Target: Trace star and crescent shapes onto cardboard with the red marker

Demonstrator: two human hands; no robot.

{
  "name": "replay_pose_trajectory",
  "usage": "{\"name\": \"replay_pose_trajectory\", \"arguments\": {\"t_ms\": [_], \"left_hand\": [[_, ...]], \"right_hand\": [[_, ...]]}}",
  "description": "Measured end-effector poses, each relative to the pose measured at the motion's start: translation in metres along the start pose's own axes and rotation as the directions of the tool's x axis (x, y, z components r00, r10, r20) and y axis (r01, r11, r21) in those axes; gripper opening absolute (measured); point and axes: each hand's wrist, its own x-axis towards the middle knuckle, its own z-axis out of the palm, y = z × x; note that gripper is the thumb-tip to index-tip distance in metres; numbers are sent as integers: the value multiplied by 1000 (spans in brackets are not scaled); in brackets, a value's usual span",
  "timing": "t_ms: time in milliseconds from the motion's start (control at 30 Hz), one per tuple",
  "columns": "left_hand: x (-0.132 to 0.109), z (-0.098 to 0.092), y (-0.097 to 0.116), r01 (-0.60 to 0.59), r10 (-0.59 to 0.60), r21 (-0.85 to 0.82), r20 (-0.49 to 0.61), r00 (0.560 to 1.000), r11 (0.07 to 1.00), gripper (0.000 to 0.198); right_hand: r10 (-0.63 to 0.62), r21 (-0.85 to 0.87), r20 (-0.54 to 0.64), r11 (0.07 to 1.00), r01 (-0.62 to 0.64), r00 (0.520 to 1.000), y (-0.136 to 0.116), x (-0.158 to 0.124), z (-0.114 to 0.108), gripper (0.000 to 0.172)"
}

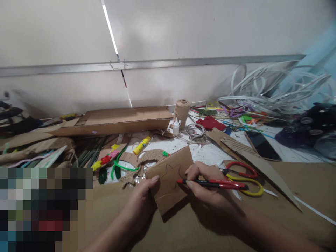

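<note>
Over a brown cardboard sheet [288, 178] that covers the near part of the tabletop [210, 152], both hands work on a small cardboard piece [168, 182] with a star outline [170, 173] drawn in dark line. Nothing stands between the hands and that piece.

The left hand [141, 203] grips the piece at its lower left edge, thumb lying on the face and pinning it, so the piece sits tilted on the sheet. The right hand [207, 189] has its fingers closed around a red marker [212, 184], which lies across the right part of the piece with its tip over the cardboard, just beside the outline. Whether the tip touches the surface is hard to tell.

Just right of the marker lie scissors [240, 171] with red and yellow handles, beside a long corrugated cardboard strip [252, 157]. Farther up, a phone [261, 145] rests near a red cloth [210, 123] and a coil of wire [195, 129]. Left of the piece are a yellow glue stick [141, 145], green pipe cleaner [123, 167] and torn cardboard scraps [149, 156]. A spool of twine [182, 112] stands upright beside a small white glue bottle [176, 126], next to a long cardboard box [126, 120] lying against the wall [60, 35]. White plastic strips [273, 87] heap up in the far right corner. A blurred patch hides the lower left corner of the view.
</note>
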Motion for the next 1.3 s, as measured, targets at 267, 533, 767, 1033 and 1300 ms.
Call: {"name": "replay_pose_trajectory", "arguments": {"t_ms": [267, 533, 767, 1033, 1300], "left_hand": [[0, 1, 1, 15, -15, -13, 20, 1000, 1000, 36], [-1, 0, 0, 24, -24, -11, 14, 1000, 1000, 42], [0, 2, 2, 11, -11, -1, 18, 1000, 1000, 46], [-2, 4, 0, 8, -9, 10, 21, 1000, 1000, 45], [-2, 4, 1, -2, 2, 8, -12, 1000, 1000, 47]], "right_hand": [[18, 0, 29, 1000, -18, 999, 3, 0, -1, 18], [-19, -14, 42, 1000, 19, 999, -1, 1, -2, 16], [-50, -25, 54, 998, 52, 997, -2, 2, -3, 17], [-30, -18, 86, 999, 32, 996, 0, 0, 0, 20], [-55, -46, 66, 997, 58, 996, -7, 5, 1, 18]]}}
